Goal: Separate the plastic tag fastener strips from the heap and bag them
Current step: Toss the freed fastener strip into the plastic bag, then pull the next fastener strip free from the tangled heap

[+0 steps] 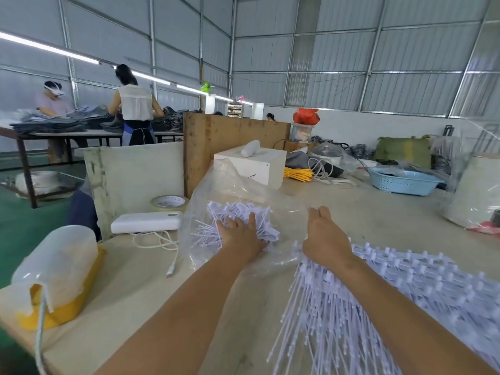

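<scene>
Left hand [240, 234]: fingers straight, pressing bagged strips [238, 212] inside clear bag [216, 185].
Right hand [324, 239]: fingers straight, above heap [392, 288] on table [162, 293].

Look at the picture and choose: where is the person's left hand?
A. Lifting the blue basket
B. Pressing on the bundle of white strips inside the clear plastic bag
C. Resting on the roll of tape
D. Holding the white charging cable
B: the left hand lies with fingers spread on the white strips inside the clear plastic bag, away from the tape, cable and basket.
</scene>
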### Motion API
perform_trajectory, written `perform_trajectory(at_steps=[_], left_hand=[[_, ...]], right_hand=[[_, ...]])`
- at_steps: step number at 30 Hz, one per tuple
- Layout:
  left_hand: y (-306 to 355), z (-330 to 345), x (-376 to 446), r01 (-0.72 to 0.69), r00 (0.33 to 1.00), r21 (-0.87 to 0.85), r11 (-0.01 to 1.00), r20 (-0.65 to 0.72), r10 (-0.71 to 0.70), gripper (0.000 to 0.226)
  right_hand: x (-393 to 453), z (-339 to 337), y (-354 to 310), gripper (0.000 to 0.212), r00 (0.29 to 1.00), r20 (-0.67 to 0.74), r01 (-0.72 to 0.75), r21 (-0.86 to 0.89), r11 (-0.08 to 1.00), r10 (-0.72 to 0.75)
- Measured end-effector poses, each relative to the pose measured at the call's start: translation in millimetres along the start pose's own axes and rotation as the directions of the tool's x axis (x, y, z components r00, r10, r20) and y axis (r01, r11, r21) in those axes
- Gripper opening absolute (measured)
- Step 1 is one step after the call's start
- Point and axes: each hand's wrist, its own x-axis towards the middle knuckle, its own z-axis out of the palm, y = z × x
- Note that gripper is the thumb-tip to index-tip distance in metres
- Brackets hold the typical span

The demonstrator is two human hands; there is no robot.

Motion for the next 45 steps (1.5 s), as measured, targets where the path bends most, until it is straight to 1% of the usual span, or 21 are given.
perform_trajectory(at_steps=[3, 4, 6, 8, 10, 11, 12, 14, 16, 18, 20, 21, 24, 26, 28, 33, 35, 38, 41, 45], left_hand=[[4, -16, -17, -0.013, 0.999, -0.021, 1.0, 0.032, 0.013, 0.085], [5, -24, -25, -0.018, 0.999, 0.011, 1.0, 0.032, 0.018, 0.081], [11, -43, -44, -0.043, 0.999, 0.122, 0.992, 0.016, 0.041, 0.065], [20, -64, -65, -0.063, 0.997, 0.19, 0.98, -0.023, 0.069, 0.05], [31, -81, -86, -0.099, 0.986, 0.176, 0.979, -0.113, 0.12, 0.042], [38, -89, -96, -0.143, 0.97, 0.162, 0.976, -0.173, 0.171, 0.041], [46, -95, -107, -0.208, 0.942, 0.152, 0.966, -0.234, 0.239, 0.041], [66, -102, -126, -0.384, 0.864, 0.087, 0.919, -0.317, 0.391, 0.042], [90, -103, -141, -0.566, 0.785, -0.04, 0.824, -0.333, 0.523, 0.042], [116, -99, -149, -0.692, 0.707, -0.121, 0.711, -0.31, 0.636, 0.038], [143, -91, -150, -0.766, 0.637, -0.132, 0.629, -0.28, 0.718, 0.035], [156, -87, -148, -0.788, 0.613, -0.13, 0.602, -0.265, 0.744, 0.034], [191, -77, -137, -0.815, 0.579, -0.127, 0.566, -0.212, 0.787, 0.036], [207, -72, -127, -0.816, 0.577, -0.117, 0.566, -0.188, 0.794, 0.031], [218, -71, -115, -0.803, 0.596, -0.157, 0.575, -0.185, 0.781, 0.026], [234, -66, -90, -0.723, 0.688, -0.243, 0.647, -0.17, 0.705, 0.042], [239, -62, -83, -0.699, 0.707, -0.304, 0.648, -0.151, 0.691, 0.047], [245, -61, -77, -0.661, 0.741, -0.359, 0.659, -0.174, 0.648, 0.051], [251, -60, -70, -0.646, 0.754, -0.362, 0.672, -0.164, 0.636, 0.042], [258, -63, -65, -0.603, 0.78, -0.408, 0.685, -0.12, 0.615, 0.032]], right_hand=[[1, 1, 6, 0.049, 0.997, 0.068, 0.039, 0.003, 0.999, -0.039], [-1, -1, 8, 0.045, 0.993, 0.098, 0.056, 0.034, 0.998, -0.059], [-8, -8, 12, 0.039, 0.985, 0.137, 0.084, 0.167, 0.982, -0.107], [-18, -20, 19, 0.034, 0.977, 0.097, 0.147, 0.333, 0.931, -0.189], [-33, -37, 35, 0.029, 0.969, 0.012, 0.219, 0.408, 0.886, -0.245], [-41, -47, 46, 0.029, 0.972, -0.013, 0.216, 0.422, 0.88, -0.233], [-49, -56, 60, 0.028, 0.981, -0.022, 0.185, 0.424, 0.887, -0.194], [-66, -74, 96, 0.027, 0.995, -0.045, 0.104, 0.4, 0.911, -0.094], [-84, -89, 135, 0.025, 0.996, -0.085, 0.017, 0.359, 0.933, 0.015], [-103, -99, 172, 0.022, 0.985, -0.119, -0.087, 0.296, 0.951, 0.127], [-121, -102, 203, 0.02, 0.967, -0.136, -0.185, 0.21, 0.96, 0.216], [-129, -101, 216, 0.021, 0.959, -0.138, -0.223, 0.172, 0.959, 0.248], [-147, -94, 244, 0.022, 0.939, -0.137, -0.303, 0.105, 0.947, 0.315], [-152, -90, 253, 0.021, 0.932, -0.137, -0.325, 0.101, 0.94, 0.337], [-153, -87, 257, 0.021, 0.938, -0.139, -0.306, 0.101, 0.947, 0.318], [-154, -87, 261, 0.023, 0.951, -0.143, -0.269, 0.051, 0.962, 0.274], [-155, -87, 261, 0.024, 0.953, -0.144, -0.262, 0.043, 0.964, 0.265], [-154, -87, 260, 0.024, 0.958, -0.145, -0.248, 0.015, 0.969, 0.247], [-154, -87, 260, 0.026, 0.961, -0.139, -0.243, -0.006, 0.97, 0.24], [-154, -87, 262, 0.025, 0.957, -0.153, -0.248, 0.014, 0.969, 0.247]])
